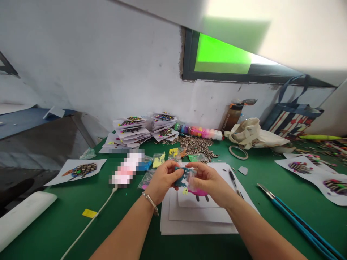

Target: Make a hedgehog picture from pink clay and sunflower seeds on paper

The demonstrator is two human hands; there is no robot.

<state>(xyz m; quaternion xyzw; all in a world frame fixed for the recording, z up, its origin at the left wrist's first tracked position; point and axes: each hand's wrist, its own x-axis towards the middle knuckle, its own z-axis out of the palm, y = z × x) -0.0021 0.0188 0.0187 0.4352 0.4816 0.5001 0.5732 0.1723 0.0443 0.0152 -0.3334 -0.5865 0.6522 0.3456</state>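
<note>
Both my hands meet over a stack of white paper sheets on the green table. My left hand, a bangle on its wrist, pinches a small clear bag of teal-blue clay. My right hand grips the same bag from the right side, fingers closed on it. Under the hands lies a sheet with a partly filled picture showing pink and yellow patches.
Small bags of coloured clay lie just beyond the hands, then a pile of sunflower seeds and stacks of finished pictures. Tape ring, cloth bag, pen, blue-handled scissors right. A white cable runs left.
</note>
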